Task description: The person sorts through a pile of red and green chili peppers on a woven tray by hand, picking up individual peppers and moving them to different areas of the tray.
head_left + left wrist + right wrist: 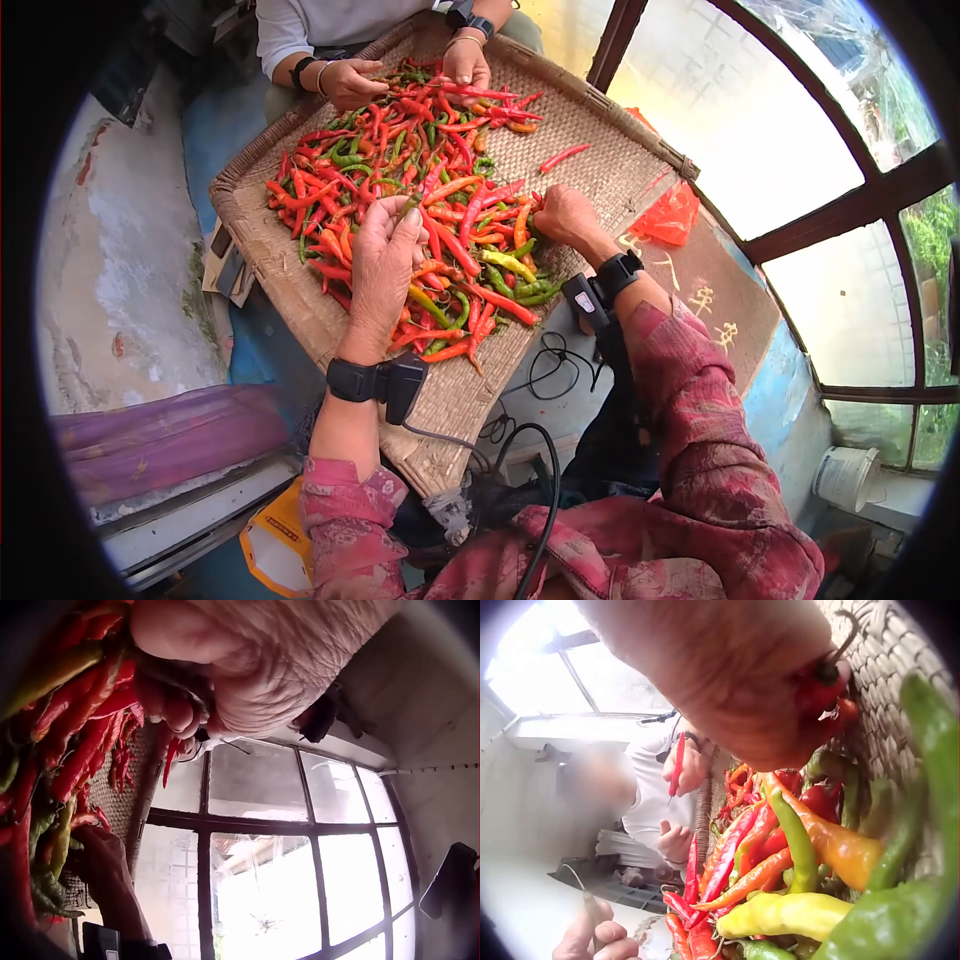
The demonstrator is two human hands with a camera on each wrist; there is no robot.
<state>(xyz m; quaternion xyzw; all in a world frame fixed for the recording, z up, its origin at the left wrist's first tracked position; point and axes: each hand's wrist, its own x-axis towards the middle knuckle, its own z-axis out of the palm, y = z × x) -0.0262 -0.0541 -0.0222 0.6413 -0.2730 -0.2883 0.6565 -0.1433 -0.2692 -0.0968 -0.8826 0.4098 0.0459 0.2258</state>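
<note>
Left hand (385,262) pinches a dull green chilli (408,206) between thumb and fingers, above the near-left part of the heap; right hand (570,216) has its fingers curled round a red chilli (817,696) low at the heap's right edge. Other fingers on that side I can't make out, partly hidden by the hand. Green chilli's long axis slants up and away from the wearer; in the right wrist view I get its thin curved stem standing clear of the fingertips. Right hand sits to its right, well apart, with the chilli heap (455,235) between. Left forearm comes nearly straight up the head view, thumb side toward the right hand; right forearm slants in from lower right, back of hand up.

One loose red chilli (565,157) lies just beyond the right hand on the woven tray (610,145), nearer to it than to the left, long axis slanting left to right. Heap is mixed red, orange, green and yellow. Across from my wearer, a second person's hands (466,68) hold another red chilli (480,92). Red plastic bag (668,215) beside the tray, right; window panes (740,110) behind.
</note>
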